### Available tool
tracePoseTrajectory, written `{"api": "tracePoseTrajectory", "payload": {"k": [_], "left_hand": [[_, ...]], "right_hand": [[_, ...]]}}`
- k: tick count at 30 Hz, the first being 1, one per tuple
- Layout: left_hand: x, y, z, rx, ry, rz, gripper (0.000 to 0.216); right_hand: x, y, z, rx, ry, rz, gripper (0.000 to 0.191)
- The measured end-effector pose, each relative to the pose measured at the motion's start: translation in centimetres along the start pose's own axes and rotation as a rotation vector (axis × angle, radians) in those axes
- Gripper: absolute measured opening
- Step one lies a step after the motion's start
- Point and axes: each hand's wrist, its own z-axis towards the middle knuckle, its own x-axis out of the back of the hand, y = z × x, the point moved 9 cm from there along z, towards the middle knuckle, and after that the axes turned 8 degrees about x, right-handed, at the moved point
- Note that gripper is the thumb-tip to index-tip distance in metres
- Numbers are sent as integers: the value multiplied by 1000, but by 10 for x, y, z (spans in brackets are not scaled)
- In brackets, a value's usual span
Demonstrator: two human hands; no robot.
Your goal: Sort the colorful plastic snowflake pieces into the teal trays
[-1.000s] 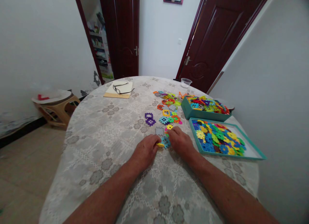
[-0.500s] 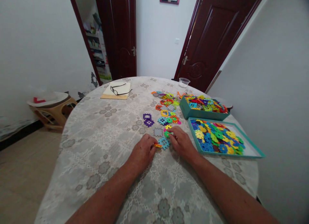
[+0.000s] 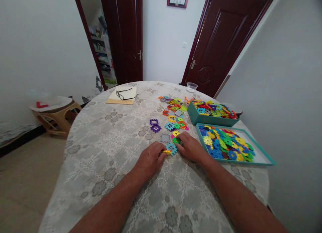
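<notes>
My left hand (image 3: 152,156) is closed, pinching a yellow-orange building piece (image 3: 167,152) at its fingertips. That piece overlaps the near left edge of a light blue square piece with toothed edges (image 3: 172,148). On the other side, my right hand (image 3: 189,145) has its fingers curled round a green gear-shaped piece (image 3: 175,140), partly hidden by them. Its thumb is close to the light blue square; whether they touch I cannot tell. Just beyond lie a grey square piece (image 3: 165,138) and a yellow gear-shaped piece (image 3: 175,133). Two purple pieces (image 3: 155,128) lie farther left.
More coloured pieces (image 3: 170,126) trail away toward the far side. At right stand a teal box (image 3: 213,120) heaped with pieces and its shallow tray (image 3: 241,163) of gear shapes. Glasses (image 3: 122,96) rest on a notebook (image 3: 110,101). A clear plastic cup (image 3: 192,86) stands at the far edge.
The yellow-orange piece in my left hand has shifted slightly right, farther over the light blue square. My right fingers have lowered a little with the green piece. The view has tilted up slightly.
</notes>
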Motion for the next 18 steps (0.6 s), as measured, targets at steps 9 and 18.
{"api": "tracePoseTrajectory", "payload": {"k": [9,18], "left_hand": [[-4,-3,0,2,-18,10,9],[0,-6,-1,9,13,-74,35]], "right_hand": [[17,6,-3,-30,158,-63,26],[8,-63,-13,273,55,229,28]]}}
